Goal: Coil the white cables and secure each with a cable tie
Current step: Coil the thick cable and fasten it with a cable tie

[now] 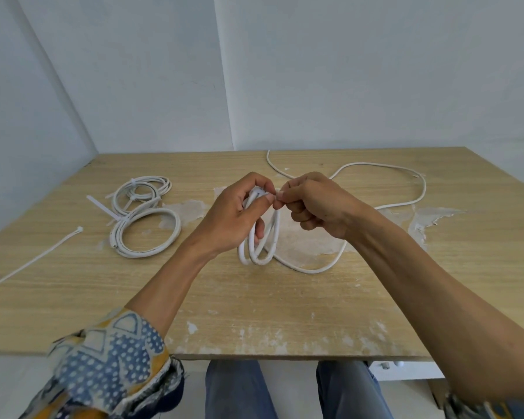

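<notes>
The worktop (254,313) carries a cable (406,201) trailing right from its centre coil (256,255). Two tied coils (147,231) lie left. The left hand (236,219) has its grip closed round the centre coil; the right hand (318,207) has its grip pinching a white bit (273,197) at the coil's top. A spare tie (37,257) lies far left.

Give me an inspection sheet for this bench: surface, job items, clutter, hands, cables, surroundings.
Surface: wooden table, worn, with white patches.
Job's things: small tied coil and large tied coil at left; spare cable tie lies loose nearer the left edge.
Clutter: nothing seen.
Hands: left hand grips the unfinished coil, fingers curled round it; right hand pinches its top.
Cables: loose cable trails right and toward the far edge.
Surroundings: plain pale walls; the person's legs below the table.
</notes>
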